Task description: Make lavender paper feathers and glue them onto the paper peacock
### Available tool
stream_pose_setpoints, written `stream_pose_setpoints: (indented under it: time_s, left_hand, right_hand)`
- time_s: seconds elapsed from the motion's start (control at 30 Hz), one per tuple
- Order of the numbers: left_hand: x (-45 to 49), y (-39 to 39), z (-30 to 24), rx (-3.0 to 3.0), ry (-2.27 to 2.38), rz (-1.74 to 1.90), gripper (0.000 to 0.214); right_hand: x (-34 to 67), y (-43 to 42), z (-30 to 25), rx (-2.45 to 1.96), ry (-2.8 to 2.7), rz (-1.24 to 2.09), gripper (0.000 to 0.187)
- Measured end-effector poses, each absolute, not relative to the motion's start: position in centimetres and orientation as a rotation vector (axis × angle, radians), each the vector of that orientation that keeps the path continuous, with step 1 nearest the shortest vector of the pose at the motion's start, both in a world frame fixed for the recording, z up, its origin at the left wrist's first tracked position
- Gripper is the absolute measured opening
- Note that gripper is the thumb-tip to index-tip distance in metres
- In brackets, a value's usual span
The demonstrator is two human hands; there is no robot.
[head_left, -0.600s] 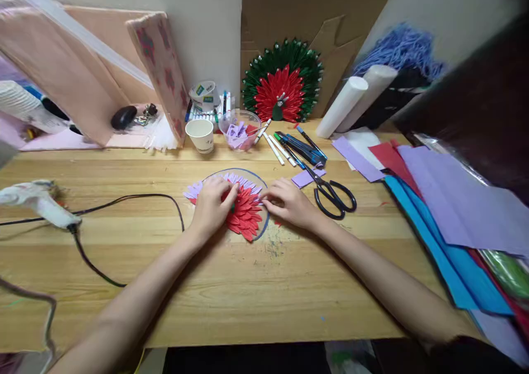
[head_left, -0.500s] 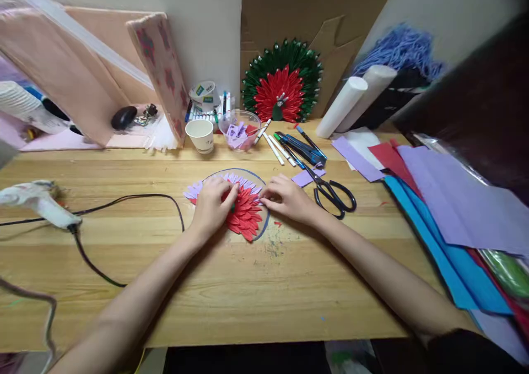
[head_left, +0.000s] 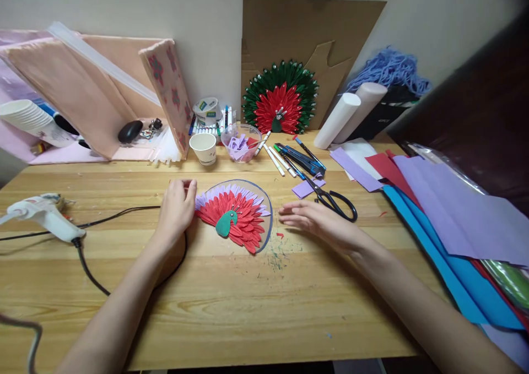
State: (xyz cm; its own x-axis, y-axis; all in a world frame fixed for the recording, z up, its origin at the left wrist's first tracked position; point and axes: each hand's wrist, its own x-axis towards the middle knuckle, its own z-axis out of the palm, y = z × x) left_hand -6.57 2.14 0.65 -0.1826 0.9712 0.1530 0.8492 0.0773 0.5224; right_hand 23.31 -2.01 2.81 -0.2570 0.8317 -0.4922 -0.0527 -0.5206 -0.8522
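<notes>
A peacock-shaped paper craft (head_left: 243, 214) lies flat on the table between my hands. It has a green head-and-body piece (head_left: 225, 223), layered red paper feathers and a fan of purple ones, on a cardboard backing (head_left: 265, 198) edged with a blue line. My left hand (head_left: 177, 209) rests just left of the craft, fingers loosely bent, nothing visible in it. To the right of the craft, my right hand (head_left: 316, 220) is held apart from it with fingers stretched out and empty. Black-handled scissors (head_left: 336, 202) lie just beyond the right hand, partly behind it.
A glue gun (head_left: 45, 217) with its cord is at left. Behind stand a paper cup (head_left: 203, 149), a bowl of paper scraps (head_left: 242, 145), markers (head_left: 276, 162) and a finished green-and-red peacock (head_left: 281, 98) against cardboard. Coloured sheets (head_left: 458, 209) pile up at right.
Both hands have come off the craft, the left moving leftward and the right rightward, uncovering the green piece. The view has tilted up slightly.
</notes>
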Motion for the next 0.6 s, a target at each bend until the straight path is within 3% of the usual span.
stream_pose_setpoints:
  time_s: [0.2,0.4,0.6]
  left_hand:
    - [-8.1,2.0,0.5,1.632,1.994,0.593,0.054]
    - [-9.5,1.9,-0.3,1.424,1.853,0.619,0.056]
    - [-9.6,1.9,-0.8,1.280,1.686,0.707,0.050]
  right_hand:
    - [23.5,-2.5,2.2,-1.167,-0.658,2.066,0.021]
    - [22.0,0.4,1.3,-1.260,-0.821,1.868,0.019]
    - [20.5,3.0,-0.1,-1.244,-1.049,1.777,0.034]
